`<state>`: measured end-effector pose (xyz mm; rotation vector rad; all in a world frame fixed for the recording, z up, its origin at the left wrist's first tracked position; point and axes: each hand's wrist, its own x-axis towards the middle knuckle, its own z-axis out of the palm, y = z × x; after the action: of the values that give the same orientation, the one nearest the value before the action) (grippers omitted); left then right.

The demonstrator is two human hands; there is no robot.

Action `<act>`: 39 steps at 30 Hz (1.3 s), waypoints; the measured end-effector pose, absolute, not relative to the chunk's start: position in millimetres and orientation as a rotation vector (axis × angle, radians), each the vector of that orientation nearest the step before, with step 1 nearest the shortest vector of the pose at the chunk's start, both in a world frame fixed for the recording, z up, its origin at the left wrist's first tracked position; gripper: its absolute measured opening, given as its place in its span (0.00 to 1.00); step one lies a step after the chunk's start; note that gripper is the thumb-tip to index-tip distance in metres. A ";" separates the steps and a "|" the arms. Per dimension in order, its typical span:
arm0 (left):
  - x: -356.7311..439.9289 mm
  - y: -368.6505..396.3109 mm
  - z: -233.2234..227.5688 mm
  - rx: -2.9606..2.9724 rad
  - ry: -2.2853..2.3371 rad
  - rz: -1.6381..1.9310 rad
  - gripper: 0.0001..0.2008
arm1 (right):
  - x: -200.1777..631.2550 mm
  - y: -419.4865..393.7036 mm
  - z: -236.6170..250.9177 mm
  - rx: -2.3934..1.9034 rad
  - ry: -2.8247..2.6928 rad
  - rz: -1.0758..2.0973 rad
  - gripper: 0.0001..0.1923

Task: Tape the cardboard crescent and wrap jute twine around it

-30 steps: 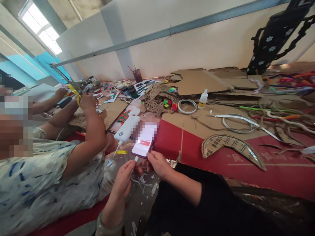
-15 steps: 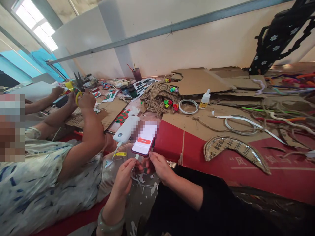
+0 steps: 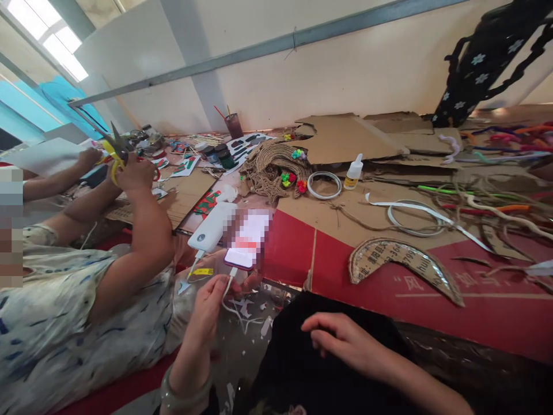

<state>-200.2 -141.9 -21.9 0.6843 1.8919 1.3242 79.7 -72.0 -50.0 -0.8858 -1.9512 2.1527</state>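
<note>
My left hand [image 3: 208, 302] pinches a white charging cable [image 3: 232, 275] close to its plug, at the bottom edge of a phone [image 3: 239, 257]. The phone's screen is lit and partly blurred out. Behind its lower edge, part of another hand [image 3: 249, 282] shows, apart from both of mine. A white power bank [image 3: 212, 226] lies just left of the phone, with a cable at its near end. Over my dark-clothed lap, my right hand [image 3: 334, 337] hangs with loosely bent fingers and nothing in it.
At left a person holds yellow-handled scissors [image 3: 117, 151]. A rope-wrapped craft piece [image 3: 272, 172], a tape roll [image 3: 324, 185], a glue bottle [image 3: 353, 172] and a curved cardboard piece [image 3: 401, 262] lie on the table. Paper scraps [image 3: 244, 307] litter the floor.
My right hand has let go near the phone and drawn back to the right, over my lap. My left hand stays at the cable. The view has shifted slightly.
</note>
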 end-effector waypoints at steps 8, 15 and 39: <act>-187.0 -177.7 1.1 1.280 2.679 1.376 0.16 | 159.5 -73.8 -7.6 -0.893 -2.386 1.385 0.13; -120.3 -138.9 5.7 2.050 1.742 1.476 0.06 | 205.5 -66.9 -4.7 -0.900 -2.194 0.568 0.09; -37.2 -21.7 -2.5 2.152 1.421 1.248 0.09 | 179.5 -0.7 -32.5 -1.016 -2.345 -0.047 0.16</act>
<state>-37.2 -21.7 -2.5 2.1522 1.4208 1.2481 179.5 -0.7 -32.5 -1.0155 -2.3447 -0.0472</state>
